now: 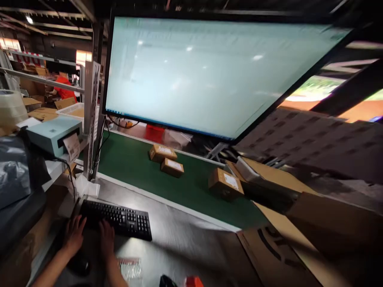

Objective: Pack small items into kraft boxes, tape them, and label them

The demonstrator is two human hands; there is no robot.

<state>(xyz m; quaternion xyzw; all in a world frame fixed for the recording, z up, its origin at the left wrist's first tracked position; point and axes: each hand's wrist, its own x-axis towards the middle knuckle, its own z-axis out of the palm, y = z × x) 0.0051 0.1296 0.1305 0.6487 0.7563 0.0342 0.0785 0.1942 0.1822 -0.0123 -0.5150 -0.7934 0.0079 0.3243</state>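
Observation:
A black keyboard [119, 217] lies on the metal table at the lower left. My left hand [73, 235] is at its near left edge, fingers stretched forward and apart, holding nothing. Beside it my right hand [107, 237] reaches toward the keyboard's near edge, its fingers extended and somewhat blurred. Whether the fingertips touch keys I cannot tell. Between my forearms sits a dark computer mouse [79, 265]. Just right of my right forearm is a clear plastic packet [130, 268]. Above the keyboard stands a large lit monitor [191, 75], its text too blurred to read.
Behind the table runs a green conveyor belt [134, 171] carrying small labelled cartons [172, 167]. A label printer [55, 133] is on the left shelf. Open cardboard boxes [278, 247] crowd the right side. A red object [194, 281] lies at the front edge. A person in red [64, 87] is far left.

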